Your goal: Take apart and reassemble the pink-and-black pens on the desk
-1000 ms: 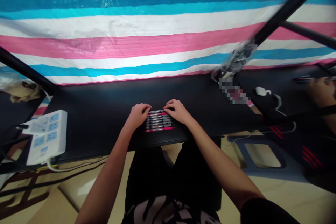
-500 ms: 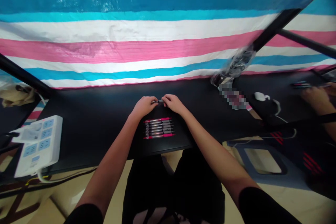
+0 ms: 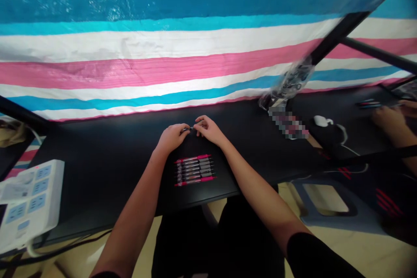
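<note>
My left hand [image 3: 172, 137] pinches a slim dark pen [image 3: 191, 128] over the table, mostly hidden by the fingers. At the pen's other end is my right hand [image 3: 210, 130], its thumb and fingertips closed on it and the index finger raised higher. Between my forearms, nearer the table's front edge, several pens [image 3: 194, 170] lie side by side in a neat row. The outermost two have pink-red parts; those between them have grey grips and clear barrels.
A white power strip [image 3: 35, 204] sits at the left. Plastic-wrapped items [image 3: 289, 87] and a blurred-out packet [image 3: 288, 124] are at the right by a black post. Beyond lie a white mouse-like object [image 3: 322, 121] and another person's hands [image 3: 389, 119]. A striped sheet [image 3: 163, 69] hangs behind.
The camera view has shifted, so the row of pens and power strip appear lower. My right hand's fingers have lifted and spread slightly at the pen; the left keeps its pinch.
</note>
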`<state>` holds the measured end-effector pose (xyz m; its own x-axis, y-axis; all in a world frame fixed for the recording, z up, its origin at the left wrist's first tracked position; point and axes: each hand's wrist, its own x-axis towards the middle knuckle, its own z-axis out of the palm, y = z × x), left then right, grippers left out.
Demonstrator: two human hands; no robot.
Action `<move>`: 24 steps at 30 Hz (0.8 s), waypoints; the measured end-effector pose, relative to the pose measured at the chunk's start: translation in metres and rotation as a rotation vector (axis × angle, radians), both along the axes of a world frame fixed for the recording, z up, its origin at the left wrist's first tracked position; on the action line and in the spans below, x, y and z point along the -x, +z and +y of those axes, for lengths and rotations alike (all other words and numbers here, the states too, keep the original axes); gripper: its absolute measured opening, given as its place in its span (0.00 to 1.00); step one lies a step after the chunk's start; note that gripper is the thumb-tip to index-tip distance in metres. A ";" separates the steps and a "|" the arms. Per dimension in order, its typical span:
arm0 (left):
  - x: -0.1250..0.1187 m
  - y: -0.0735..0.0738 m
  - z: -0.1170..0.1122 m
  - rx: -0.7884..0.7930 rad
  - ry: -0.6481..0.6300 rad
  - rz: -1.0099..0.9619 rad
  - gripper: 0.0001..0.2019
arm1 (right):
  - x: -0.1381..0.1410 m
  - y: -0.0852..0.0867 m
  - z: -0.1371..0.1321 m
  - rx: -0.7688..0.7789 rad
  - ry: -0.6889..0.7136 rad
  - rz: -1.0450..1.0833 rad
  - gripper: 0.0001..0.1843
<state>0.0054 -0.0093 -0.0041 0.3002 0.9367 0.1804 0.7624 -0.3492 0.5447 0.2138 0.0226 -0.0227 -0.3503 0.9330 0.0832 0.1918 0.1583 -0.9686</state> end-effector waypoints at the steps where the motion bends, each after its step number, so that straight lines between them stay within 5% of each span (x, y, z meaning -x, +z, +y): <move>1: 0.000 0.001 0.000 -0.004 -0.007 -0.012 0.12 | -0.001 0.001 0.000 -0.001 -0.015 -0.061 0.17; 15: 0.003 0.002 -0.006 -0.009 0.016 -0.094 0.10 | -0.006 0.002 0.001 -0.003 0.032 -0.083 0.17; 24: -0.003 0.011 -0.012 0.055 0.017 -0.108 0.12 | 0.005 -0.001 -0.001 0.163 0.044 0.389 0.13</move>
